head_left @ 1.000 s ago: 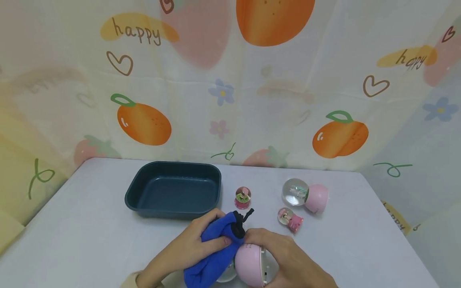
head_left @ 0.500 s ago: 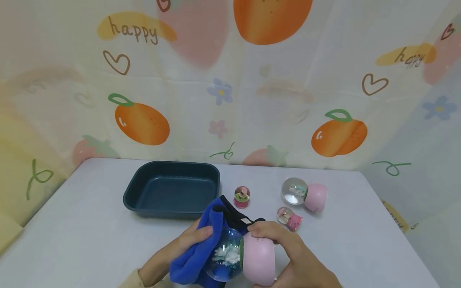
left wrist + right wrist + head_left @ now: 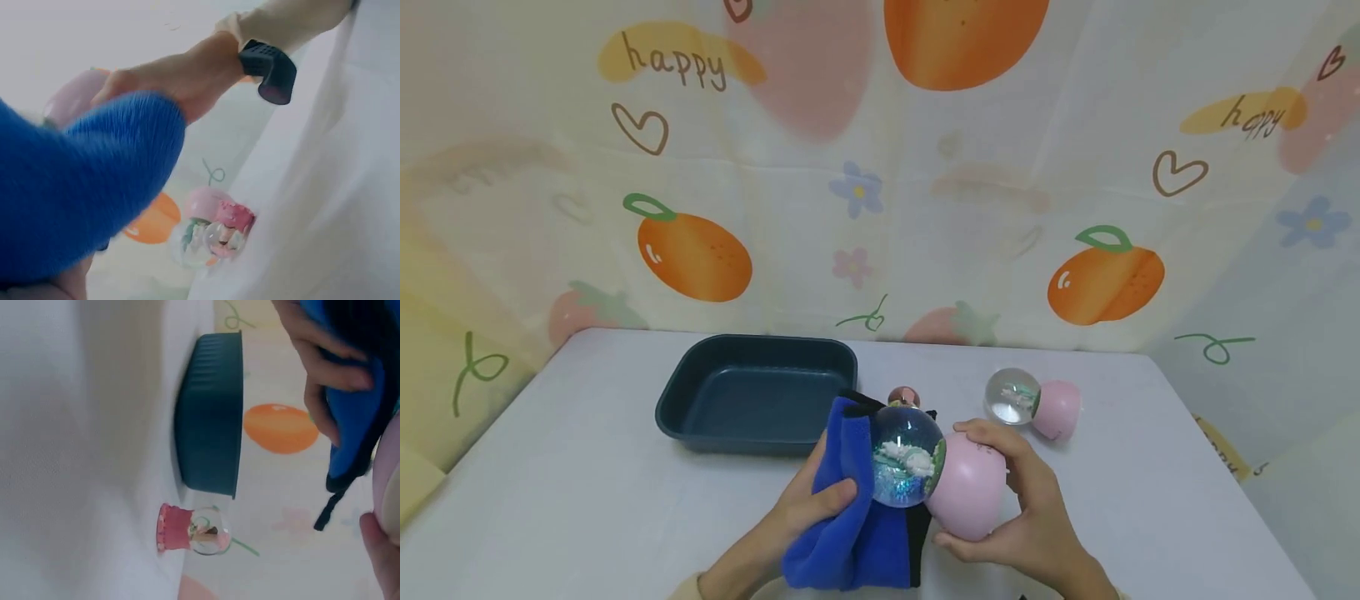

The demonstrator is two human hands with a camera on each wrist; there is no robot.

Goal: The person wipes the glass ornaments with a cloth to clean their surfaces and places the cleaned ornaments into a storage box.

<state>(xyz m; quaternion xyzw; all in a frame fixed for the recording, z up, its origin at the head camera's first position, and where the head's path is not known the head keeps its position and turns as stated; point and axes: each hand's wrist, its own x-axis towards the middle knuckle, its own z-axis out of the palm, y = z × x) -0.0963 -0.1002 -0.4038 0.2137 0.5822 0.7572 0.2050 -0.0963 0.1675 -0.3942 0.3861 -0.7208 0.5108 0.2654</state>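
Note:
A large snow globe [image 3: 972, 487] with a clear ball and a pink base is held up over the table, tilted sideways with its ball to the left. My right hand [image 3: 1037, 510] grips the pink base, thumb below and fingers on top. In my left hand [image 3: 797, 515] is a blue cloth [image 3: 891, 546] with black edging, pinched under the thumb and lying against the ball. Folds of the cloth [image 3: 94, 181] fill much of the left wrist view. The right wrist view catches left fingers [image 3: 337, 375] curled on the cloth, a short black cord dangling from it.
A dark teal tray [image 3: 730, 445] stands at the back left. Beside it sits a small snow globe [image 3: 178, 528], partly hidden in the head view. Another large snow globe [image 3: 1060, 410] lies on its side at right; a small pink one [image 3: 236, 215] shows near it.
Both hands have raised the snow globe and cloth up and away from the body. The cloth has opened out from over the ball, now exposing it. The small pink globe has become hidden in the head view.

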